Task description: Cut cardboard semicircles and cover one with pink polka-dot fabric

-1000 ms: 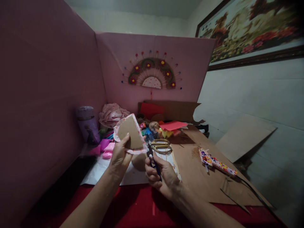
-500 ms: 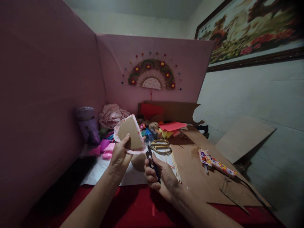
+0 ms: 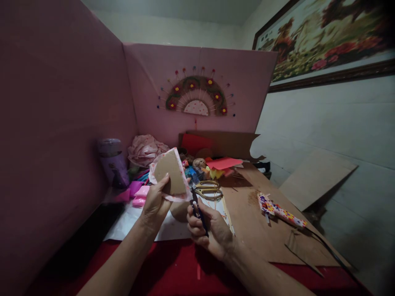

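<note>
My left hand (image 3: pixel 157 199) grips a semicircular piece of brown cardboard (image 3: pixel 171 170), its thumb pressed on the bare face. Pink dotted fabric (image 3: pixel 154 164) lies behind the cardboard and sticks out around its edge. In my right hand (image 3: pixel 208 228) are small dark thread snips (image 3: pixel 199 213), blades pointing up beside the lower right corner of the fabric. Whether the blades touch the cloth I cannot tell. Gold-handled scissors (image 3: pixel 210 190) lie on the table just beyond the snips.
A flower-patterned glue gun (image 3: pixel 280 211) rests on a cardboard sheet (image 3: pixel 247 230) at right, its cord trailing. A purple tumbler (image 3: pixel 114 164), crumpled pink fabric (image 3: pixel 147 150) and pink packets (image 3: pixel 141 196) stand at left. A decorated fan (image 3: pixel 197 94) hangs on the pink panel.
Both hands stay almost in place. The cardboard and fabric have shifted very slightly, and the view has moved a little.
</note>
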The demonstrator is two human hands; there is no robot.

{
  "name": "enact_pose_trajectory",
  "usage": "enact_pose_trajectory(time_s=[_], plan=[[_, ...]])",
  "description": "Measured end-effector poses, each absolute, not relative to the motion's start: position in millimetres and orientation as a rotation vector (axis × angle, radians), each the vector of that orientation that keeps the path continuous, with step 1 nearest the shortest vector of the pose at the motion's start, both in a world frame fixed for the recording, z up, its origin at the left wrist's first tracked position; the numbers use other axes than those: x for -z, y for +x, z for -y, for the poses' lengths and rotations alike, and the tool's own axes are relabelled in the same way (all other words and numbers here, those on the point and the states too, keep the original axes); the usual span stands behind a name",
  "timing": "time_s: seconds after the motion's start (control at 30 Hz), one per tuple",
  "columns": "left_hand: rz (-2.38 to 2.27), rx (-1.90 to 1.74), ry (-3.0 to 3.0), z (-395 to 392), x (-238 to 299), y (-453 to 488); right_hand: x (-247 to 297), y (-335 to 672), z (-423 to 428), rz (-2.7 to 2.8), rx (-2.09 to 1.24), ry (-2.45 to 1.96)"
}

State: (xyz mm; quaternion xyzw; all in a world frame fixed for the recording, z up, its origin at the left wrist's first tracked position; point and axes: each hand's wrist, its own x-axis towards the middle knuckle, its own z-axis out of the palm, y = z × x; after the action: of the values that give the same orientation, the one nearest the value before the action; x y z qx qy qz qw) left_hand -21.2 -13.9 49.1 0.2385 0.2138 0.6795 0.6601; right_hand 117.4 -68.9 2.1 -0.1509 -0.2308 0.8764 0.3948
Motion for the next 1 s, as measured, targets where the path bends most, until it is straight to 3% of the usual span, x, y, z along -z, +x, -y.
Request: enact_pose_trajectory(time_s=[1.0], plan=[[-0.506, -1.506, 0.562, 12.6, -42.2, -17.8, -1.9, 117.9, 68.2, 0.607, -2.172, -0.365]])
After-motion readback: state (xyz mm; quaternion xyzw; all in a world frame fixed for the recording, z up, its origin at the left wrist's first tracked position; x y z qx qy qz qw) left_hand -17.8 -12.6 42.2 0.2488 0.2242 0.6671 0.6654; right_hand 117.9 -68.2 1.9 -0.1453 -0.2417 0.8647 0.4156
